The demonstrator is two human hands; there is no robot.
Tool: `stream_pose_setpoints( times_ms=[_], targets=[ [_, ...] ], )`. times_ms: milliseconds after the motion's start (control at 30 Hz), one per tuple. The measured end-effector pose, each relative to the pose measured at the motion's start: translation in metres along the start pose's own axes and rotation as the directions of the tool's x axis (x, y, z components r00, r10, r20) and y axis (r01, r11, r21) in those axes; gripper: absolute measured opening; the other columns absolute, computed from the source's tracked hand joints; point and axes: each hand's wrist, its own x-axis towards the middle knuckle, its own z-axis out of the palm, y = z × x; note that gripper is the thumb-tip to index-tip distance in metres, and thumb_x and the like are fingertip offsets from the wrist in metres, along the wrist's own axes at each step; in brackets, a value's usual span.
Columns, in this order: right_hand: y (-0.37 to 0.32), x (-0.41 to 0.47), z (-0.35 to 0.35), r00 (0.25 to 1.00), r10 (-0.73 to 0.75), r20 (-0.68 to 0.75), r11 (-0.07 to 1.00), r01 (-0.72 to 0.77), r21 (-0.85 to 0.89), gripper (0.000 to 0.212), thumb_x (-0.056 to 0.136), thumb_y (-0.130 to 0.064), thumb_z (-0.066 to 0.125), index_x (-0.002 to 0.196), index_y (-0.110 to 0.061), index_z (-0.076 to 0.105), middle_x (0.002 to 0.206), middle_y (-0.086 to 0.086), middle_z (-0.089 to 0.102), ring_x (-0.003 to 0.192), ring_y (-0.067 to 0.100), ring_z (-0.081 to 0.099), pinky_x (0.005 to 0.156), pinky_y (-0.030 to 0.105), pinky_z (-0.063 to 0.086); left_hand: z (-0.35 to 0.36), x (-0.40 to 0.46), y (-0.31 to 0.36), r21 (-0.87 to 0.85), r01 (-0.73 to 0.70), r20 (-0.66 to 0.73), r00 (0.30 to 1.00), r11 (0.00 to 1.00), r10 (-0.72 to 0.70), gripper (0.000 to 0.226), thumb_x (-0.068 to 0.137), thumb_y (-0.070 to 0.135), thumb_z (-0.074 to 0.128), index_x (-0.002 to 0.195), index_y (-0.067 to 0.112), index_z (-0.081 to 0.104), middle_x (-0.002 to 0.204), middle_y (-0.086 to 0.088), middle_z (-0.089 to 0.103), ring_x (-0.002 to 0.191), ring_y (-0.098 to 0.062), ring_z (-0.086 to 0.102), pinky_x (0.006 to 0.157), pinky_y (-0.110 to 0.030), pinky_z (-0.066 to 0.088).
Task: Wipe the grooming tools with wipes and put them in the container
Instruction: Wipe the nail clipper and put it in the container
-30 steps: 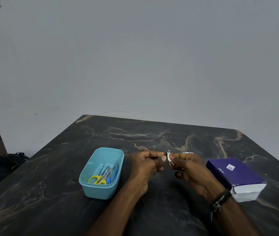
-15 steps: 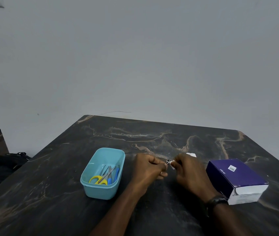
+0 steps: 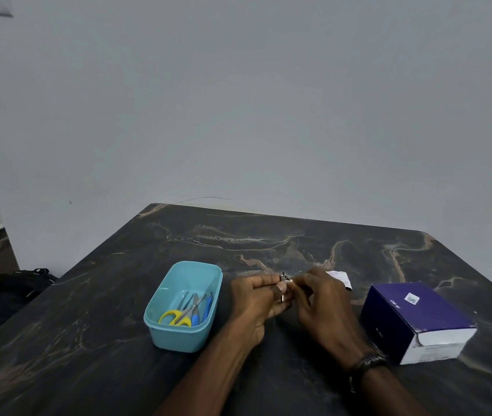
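A black bag point(image 3: 16, 283) lies on the floor, far left of the light blue rectangular plastic container point(image 3: 183, 307) that stands on the dark marble-patterned table point(image 3: 88, 340). Inside the container lie yellow-handled scissors point(image 3: 177, 317) and several slim tools with blue handles point(image 3: 205, 309). Just right of the container the left hand point(image 3: 255, 304) pinches a small metal nail clipper point(image 3: 283, 285) between thumb and curled fingers, holding it above the table. The right hand point(image 3: 326, 307), further right of the container, meets it at the clipper with fingers curled together; whether a wipe sits under them cannot be told. Beyond that hand, a small white torn sachet point(image 3: 339, 277) lies flat. Well right of the container rests a dark purple cardboard box with a white end point(image 3: 413, 319).
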Motion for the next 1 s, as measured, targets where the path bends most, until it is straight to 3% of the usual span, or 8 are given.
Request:
stream_pose_setpoints(
  times_ms=[200, 433, 633, 733, 1000],
  targets=[
    [-0.002, 0.001, -0.002, 0.997, -0.037, 0.07, 0.999, 0.035, 0.025, 0.012, 0.088, -0.02, 0.062, 0.083, -0.02, 0.073, 0.078, -0.007, 0.06, 0.074, 0.007, 0.055, 0.065, 0.034, 0.05, -0.001, 0.002, 0.002, -0.039, 0.048, -0.057, 0.997, 0.998, -0.05, 0.012, 0.086, -0.008, 0.061, 0.097, -0.005, 0.065, 0.081, -0.016, 0.069, 0.073, -0.023, 0.068, 0.06, -0.031, 0.061],
    [0.001, 0.002, -0.003, 1.0, 0.005, 0.025, 0.998, -0.007, 0.066, 0.006, 0.083, -0.021, 0.069, 0.08, -0.022, 0.074, 0.08, -0.006, 0.06, 0.075, 0.006, 0.055, 0.067, 0.033, 0.05, -0.002, 0.006, 0.004, -0.114, 0.066, -0.049, 0.996, 0.991, -0.072, 0.02, 0.088, -0.005, 0.06, 0.107, 0.002, 0.063, 0.092, -0.019, 0.07, 0.079, -0.027, 0.069, 0.062, -0.034, 0.061],
    [0.0, 0.007, -0.01, 0.976, 0.193, -0.102, 0.945, -0.156, 0.289, 0.01, 0.086, -0.019, 0.067, 0.089, -0.028, 0.073, 0.079, -0.017, 0.065, 0.077, 0.001, 0.062, 0.068, 0.021, 0.052, -0.005, 0.005, 0.008, -0.128, 0.061, 0.032, 0.998, 0.99, -0.058, 0.016, 0.091, -0.006, 0.055, 0.1, 0.006, 0.06, 0.088, -0.021, 0.07, 0.078, -0.029, 0.072, 0.069, -0.038, 0.06],
    [0.0, 0.007, -0.011, 0.969, 0.244, -0.031, 0.895, -0.213, 0.392, 0.016, 0.086, -0.013, 0.068, 0.082, -0.029, 0.072, 0.076, -0.015, 0.07, 0.077, -0.004, 0.065, 0.068, 0.016, 0.052, -0.004, 0.003, 0.007, -0.084, 0.044, 0.065, 0.997, 0.995, -0.038, 0.017, 0.091, -0.006, 0.054, 0.101, 0.006, 0.061, 0.093, -0.022, 0.071, 0.08, -0.029, 0.072, 0.072, -0.038, 0.06],
    [0.002, 0.007, -0.005, 0.935, 0.341, 0.099, 0.81, -0.346, 0.474, 0.013, 0.085, -0.01, 0.069, 0.084, -0.021, 0.074, 0.078, -0.005, 0.074, 0.075, 0.004, 0.069, 0.073, 0.024, 0.055, -0.002, 0.0, 0.004, 0.019, -0.005, 0.056, 0.998, 1.0, 0.004, 0.019, 0.088, -0.001, 0.062, 0.104, 0.009, 0.063, 0.093, -0.014, 0.073, 0.079, -0.026, 0.072, 0.069, -0.035, 0.059]
  ],
)
